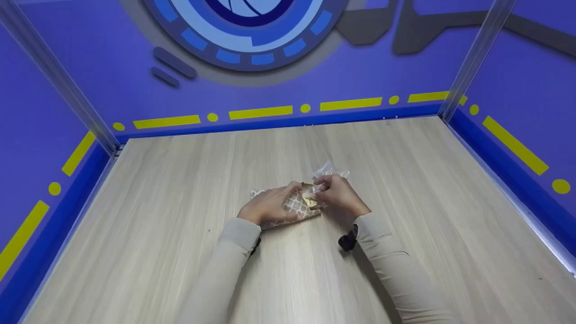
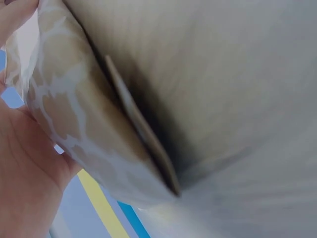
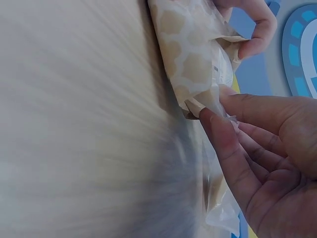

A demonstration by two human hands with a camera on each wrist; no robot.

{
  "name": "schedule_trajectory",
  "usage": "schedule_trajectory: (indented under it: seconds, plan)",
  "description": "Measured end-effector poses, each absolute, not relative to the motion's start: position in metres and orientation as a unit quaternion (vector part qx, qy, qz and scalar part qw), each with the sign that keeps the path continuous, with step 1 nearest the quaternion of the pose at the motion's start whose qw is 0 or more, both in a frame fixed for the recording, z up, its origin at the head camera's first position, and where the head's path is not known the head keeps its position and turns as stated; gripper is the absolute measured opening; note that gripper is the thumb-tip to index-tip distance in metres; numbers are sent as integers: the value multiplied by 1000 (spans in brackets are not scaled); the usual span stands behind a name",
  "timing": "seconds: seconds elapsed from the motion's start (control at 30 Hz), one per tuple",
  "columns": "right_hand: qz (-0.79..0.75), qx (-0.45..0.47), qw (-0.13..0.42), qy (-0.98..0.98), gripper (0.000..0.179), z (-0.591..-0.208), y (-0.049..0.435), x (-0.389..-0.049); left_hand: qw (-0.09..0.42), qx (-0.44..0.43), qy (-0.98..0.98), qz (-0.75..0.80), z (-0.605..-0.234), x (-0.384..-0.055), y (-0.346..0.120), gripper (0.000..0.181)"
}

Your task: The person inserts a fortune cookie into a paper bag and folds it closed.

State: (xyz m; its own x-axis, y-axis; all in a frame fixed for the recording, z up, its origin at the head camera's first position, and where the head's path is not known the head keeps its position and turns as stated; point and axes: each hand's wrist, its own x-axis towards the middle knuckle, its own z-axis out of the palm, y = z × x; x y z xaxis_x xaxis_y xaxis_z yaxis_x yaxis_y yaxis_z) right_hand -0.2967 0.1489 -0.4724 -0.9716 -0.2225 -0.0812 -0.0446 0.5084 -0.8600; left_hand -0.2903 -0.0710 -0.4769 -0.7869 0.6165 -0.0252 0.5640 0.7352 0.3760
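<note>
A brown paper bag (image 1: 294,206) with a white net-like pattern lies low over the table, its mouth turned to the right. My left hand (image 1: 269,204) grips it from above, thumb on the near side and fingers on the far side. At the mouth, my right hand (image 1: 340,195) pinches a clear plastic wrapper (image 1: 330,169) between thumb and index finger. Part of the wrapper sticks out beyond the fingers; the rest is hidden inside the bag. Something pale yellow (image 1: 310,200) shows in the opening. In the right wrist view, the bag's folded paper edge (image 3: 194,107) touches my index fingertip.
A light wood-grain table (image 1: 180,189) spreads around both hands. Blue-purple panels with yellow dashes (image 1: 261,112) enclose it at the back and both sides, with metal posts (image 1: 477,58) at the back corners. A dark wrist device (image 1: 348,241) sits at my right cuff.
</note>
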Motion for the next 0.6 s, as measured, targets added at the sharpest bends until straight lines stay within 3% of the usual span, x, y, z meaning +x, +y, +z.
schedule_trajectory:
  seconds: [0.6]
  plan:
    - [-511, -93, 103, 848, 36, -477, 136, -296, 81, 311, 928, 187, -476, -290, -72, 74]
